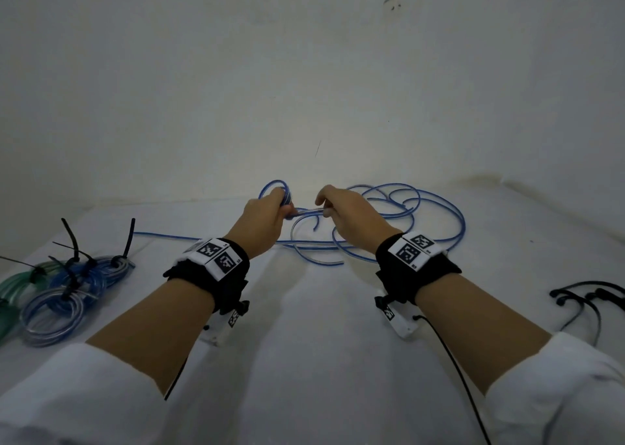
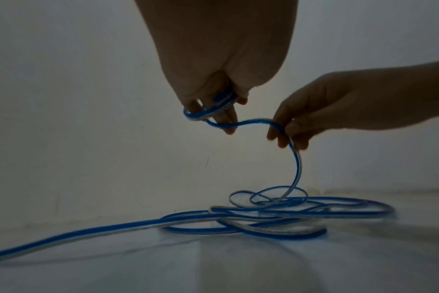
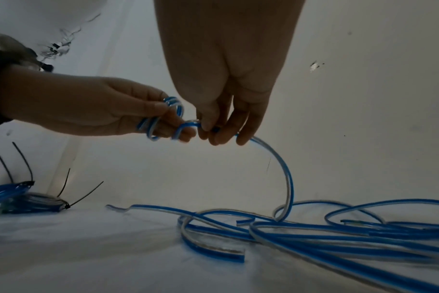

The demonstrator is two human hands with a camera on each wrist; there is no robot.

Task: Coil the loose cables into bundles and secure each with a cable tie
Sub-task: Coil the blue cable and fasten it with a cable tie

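A long blue-and-clear cable (image 1: 436,208) lies in loose loops on the white table (image 1: 304,326), with one end trailing left (image 1: 162,235). My left hand (image 1: 267,218) is raised above the table and grips a small coil (image 2: 211,109) of this cable, seen again as the coil (image 3: 163,117) in the right wrist view. Just to its right, my right hand (image 1: 345,211) pinches the same cable (image 2: 281,126) a short way along. From those fingers the cable (image 3: 286,174) curves down into the loose pile (image 3: 338,232).
Tied bundles of blue (image 1: 64,295) and green (image 1: 17,285) cable with black ties sticking up (image 1: 128,238) lie at the table's left. Loose black cable ties (image 1: 588,299) lie at the right edge. A white wall (image 1: 304,72) stands close behind.
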